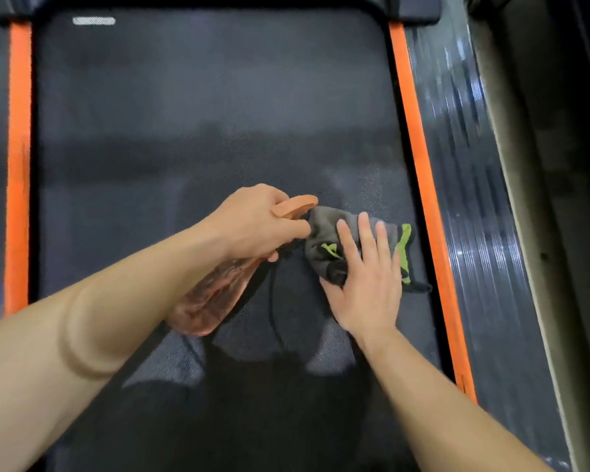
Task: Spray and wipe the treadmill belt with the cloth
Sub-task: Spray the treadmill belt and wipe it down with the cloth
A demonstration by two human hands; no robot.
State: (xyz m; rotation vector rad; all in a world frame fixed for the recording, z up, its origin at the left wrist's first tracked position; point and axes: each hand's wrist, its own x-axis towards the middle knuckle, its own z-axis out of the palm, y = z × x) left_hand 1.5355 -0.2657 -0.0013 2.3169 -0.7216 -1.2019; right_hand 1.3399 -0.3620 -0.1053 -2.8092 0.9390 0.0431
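The dark treadmill belt (pixel 171 137) fills the view, with paler damp-looking patches across its middle. My left hand (pixel 256 223) grips the head of a clear orange spray bottle (pixel 212 298), whose nozzle points right at the cloth. A crumpled grey cloth with lime-green trim (pixel 324 229) lies on the belt near its right edge. My right hand (pixel 368 284) presses flat on that cloth with fingers spread, covering its near part.
Orange strips run along the left edge (pixel 19 165) and right edge (pixel 423 185) of the belt. A ribbed dark side rail (pixel 474 206) lies right of the orange strip, then a pale frame edge (pixel 521 212). The black front housing (pixel 212 1) closes the belt's far end.
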